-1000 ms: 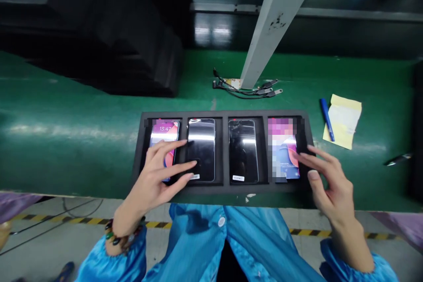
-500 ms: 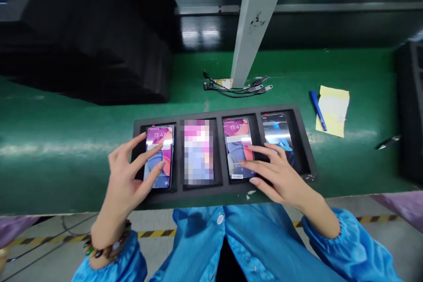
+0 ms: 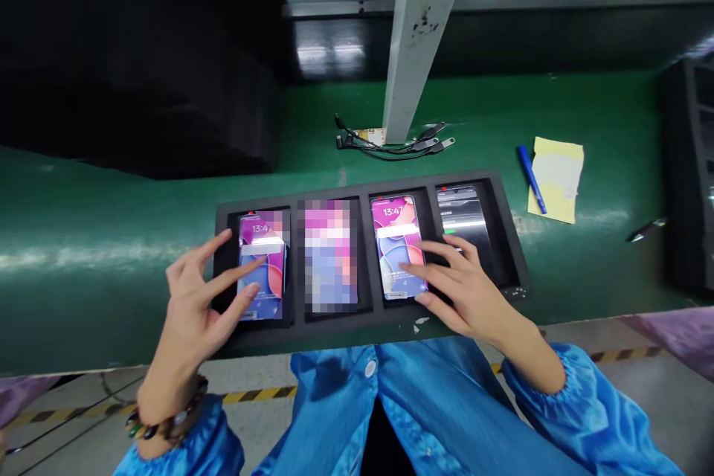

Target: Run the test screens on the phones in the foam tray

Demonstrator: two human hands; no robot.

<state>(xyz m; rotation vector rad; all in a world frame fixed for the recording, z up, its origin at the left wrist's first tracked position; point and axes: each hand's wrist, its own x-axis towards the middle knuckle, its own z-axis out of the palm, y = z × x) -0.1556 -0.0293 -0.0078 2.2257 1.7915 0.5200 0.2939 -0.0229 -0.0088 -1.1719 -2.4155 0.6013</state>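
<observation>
A black foam tray [image 3: 364, 253] lies along the front edge of the green bench, with several smartphones face up in its compartments. Over the leftmost smartphone [image 3: 274, 275], my left hand [image 3: 195, 297] has its fingers spread, fingertips at the lit screen. The second smartphone [image 3: 329, 260] is blurred out by pixel blocks. My right hand [image 3: 468, 290] reaches across the third smartphone [image 3: 393, 238], fingers apart, fingertips at its lower right. To the right, the fourth smartphone [image 3: 460, 208] shows a dark screen with text lines; my fingers hide its lower left part.
Short black cables [image 3: 396, 149] lie by the foot of a grey post [image 3: 418, 37]. A blue pen [image 3: 532, 180] rests against a yellow paper [image 3: 561, 182]. A tall black stack [image 3: 212, 89] stands at the back left, and black trays [image 3: 689, 178] are at the right edge.
The fourth smartphone's screen has gone from a blue picture to a dark page with text lines. On the leftmost smartphone, a light bar now shows. Both hands keep nearly the same pose.
</observation>
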